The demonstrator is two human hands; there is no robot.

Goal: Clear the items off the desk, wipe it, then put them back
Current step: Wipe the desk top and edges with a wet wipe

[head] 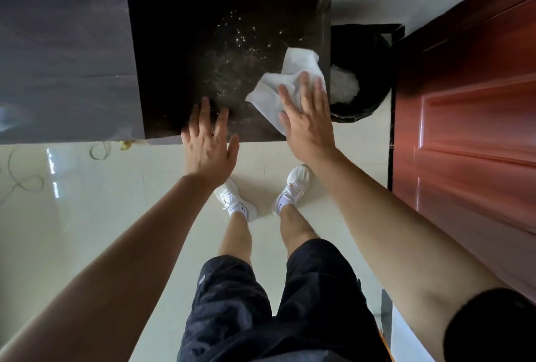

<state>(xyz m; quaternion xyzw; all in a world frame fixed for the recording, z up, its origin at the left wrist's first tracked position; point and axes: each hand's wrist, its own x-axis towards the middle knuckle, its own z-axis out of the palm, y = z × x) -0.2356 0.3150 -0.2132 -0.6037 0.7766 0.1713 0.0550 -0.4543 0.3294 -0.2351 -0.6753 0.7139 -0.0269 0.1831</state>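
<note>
The person stands at the near edge of a dark counter [226, 7], and the wiping step looks to be under way. The right hand [307, 120] lies flat on a white paper towel [293, 71], its fingers [304, 86] straight and slightly spread. It pinches nothing and only presses down, probably so the whole palm drives the sheet across the surface instead of bunching it. The towel is crumpled at its far end and sits at the right side of the counter, just beside the edge.

The left hand [208, 141] holds nothing. Its fingers [204, 112] are splayed, with the tips over the counter's front edge, most likely to steady the body while the other arm pushes. Whether the palm actually bears on the edge cannot be told.

Pale crumbs [240, 42] are scattered over the middle of the counter, to the left of the towel, so that patch seems not yet wiped. A black bin [377, 77] stands on the floor [87, 202] right against the counter's right side, with white waste [343, 83] already in it. That spot suits sweeping the crumbs off that edge and dropping the used towel in. A red-brown door [464, 106] stands further right.
</note>
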